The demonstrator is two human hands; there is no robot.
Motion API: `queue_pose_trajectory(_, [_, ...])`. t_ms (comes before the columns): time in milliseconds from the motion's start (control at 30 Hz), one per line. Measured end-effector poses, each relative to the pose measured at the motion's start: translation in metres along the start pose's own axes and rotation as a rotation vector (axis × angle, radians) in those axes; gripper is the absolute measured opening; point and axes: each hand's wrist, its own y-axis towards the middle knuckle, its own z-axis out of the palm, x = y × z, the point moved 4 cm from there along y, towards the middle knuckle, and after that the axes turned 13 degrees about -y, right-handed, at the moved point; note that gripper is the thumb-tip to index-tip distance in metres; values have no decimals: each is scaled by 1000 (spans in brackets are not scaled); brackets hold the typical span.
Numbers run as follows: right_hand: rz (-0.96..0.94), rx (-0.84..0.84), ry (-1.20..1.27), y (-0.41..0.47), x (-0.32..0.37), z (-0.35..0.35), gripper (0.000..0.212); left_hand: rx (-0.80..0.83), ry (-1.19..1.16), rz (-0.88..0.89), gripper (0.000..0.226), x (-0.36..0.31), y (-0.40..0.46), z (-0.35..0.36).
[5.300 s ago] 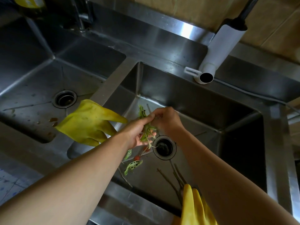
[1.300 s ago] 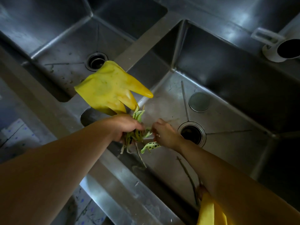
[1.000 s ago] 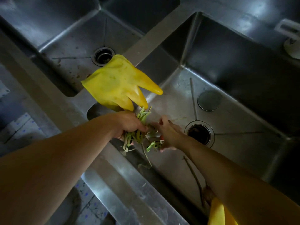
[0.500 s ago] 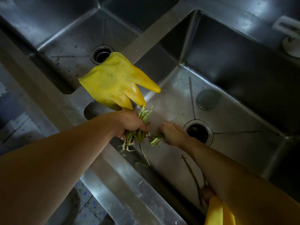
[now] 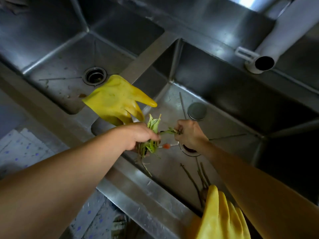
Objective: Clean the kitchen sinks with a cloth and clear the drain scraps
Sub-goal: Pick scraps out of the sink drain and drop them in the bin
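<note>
Over the right steel sink, my left hand grips a bunch of green vegetable scraps. My right hand pinches a thin green strip and holds it against the bunch. A small orange bit lies on the sink floor below the hands. Thin brown stems lie near the front wall. The right drain is partly hidden by my right wrist. The left sink has its own drain and some brown specks.
A yellow rubber glove lies over the divider between the sinks. A second yellow glove hangs at the front rim. A round drain cover rests on the right sink floor. A white spout juts in at the upper right.
My right hand has risen from the sink floor with a green strip and brought it to the bunch in my left hand. The view has shifted up and right.
</note>
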Motion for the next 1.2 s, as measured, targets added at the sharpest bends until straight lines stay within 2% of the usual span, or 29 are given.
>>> queue_pose_trajectory(100, [18, -75, 7, -22, 15, -30, 15, 24, -18, 72, 52, -12, -19, 3])
queue_pose_trajectory(133, [30, -102, 10, -31, 21, -40, 18, 35, -16, 97, 48, -16, -28, 3])
queue_pose_trajectory(233, [49, -175, -3, -56, 42, -65, 33, 65, -42, 139, 15, -26, -56, 0])
queue_pose_trajectory(467, [152, -361, 35, -126, 111, -97, 30, 213, -84, 209, 13, -19, -124, -27])
queue_pose_trajectory(633, [147, -433, 49, -161, 165, -98, 25, 198, -92, 269, 16, -3, -161, -57])
queue_pose_trajectory(733, [106, -437, 82, -177, 195, -96, 21, 171, -131, 303, 7, 8, -183, -74])
queue_pose_trajectory(833, [47, -433, 109, -192, 220, -91, 6, 125, -169, 316, 7, 24, -205, -93])
queue_pose_trajectory(967, [-30, -388, 169, -213, 249, -71, 7, 45, -222, 307, 13, 60, -224, -117])
queue_pose_trajectory(1033, [-56, -349, 157, -223, 260, -55, 17, 0, -256, 289, 11, 83, -231, -128])
queue_pose_trajectory(1200, [-95, -217, 132, -232, 274, 3, 7, -109, -329, 240, 13, 144, -227, -151])
